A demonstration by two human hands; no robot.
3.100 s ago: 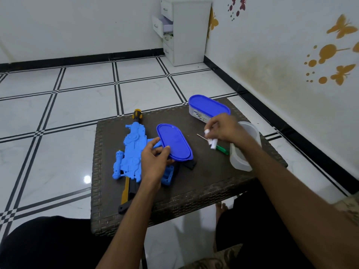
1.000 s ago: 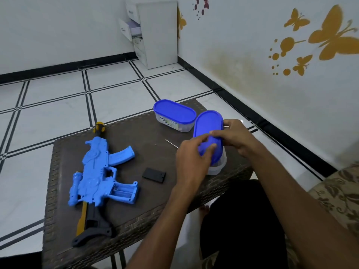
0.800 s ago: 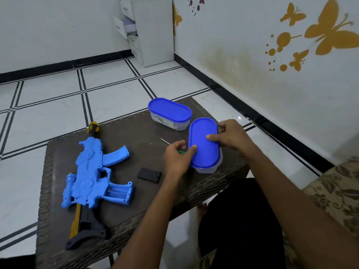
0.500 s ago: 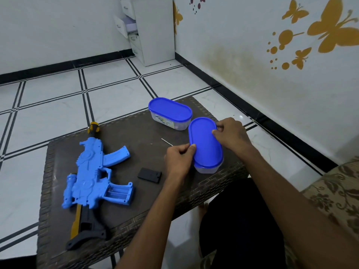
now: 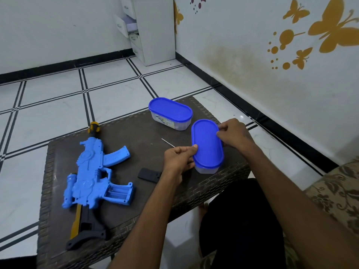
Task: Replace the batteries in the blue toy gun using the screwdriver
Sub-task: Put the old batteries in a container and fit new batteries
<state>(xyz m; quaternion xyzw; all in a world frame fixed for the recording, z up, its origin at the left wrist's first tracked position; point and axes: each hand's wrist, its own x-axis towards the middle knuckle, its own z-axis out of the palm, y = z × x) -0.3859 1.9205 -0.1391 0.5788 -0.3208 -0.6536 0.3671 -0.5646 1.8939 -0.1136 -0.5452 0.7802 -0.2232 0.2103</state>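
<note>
both hands (image 5: 177,159) (image 5: 233,134) pinching the lidded box (image 5: 207,147), fingers tight on its rim | toy gun (image 5: 93,171) lower left on the table (image 5: 136,133), well apart

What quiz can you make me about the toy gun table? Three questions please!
1. True or false: the battery slot in the blue toy gun is open.
2. What do both hands press on?
A. the near container's lid
B. the far container
C. the black cover
3. Fill in: the black cover lies on the ___.

Key: 1 true. 2 A: the left hand and right hand hold its edges. 3 table, between the gun and the left hand.
</note>
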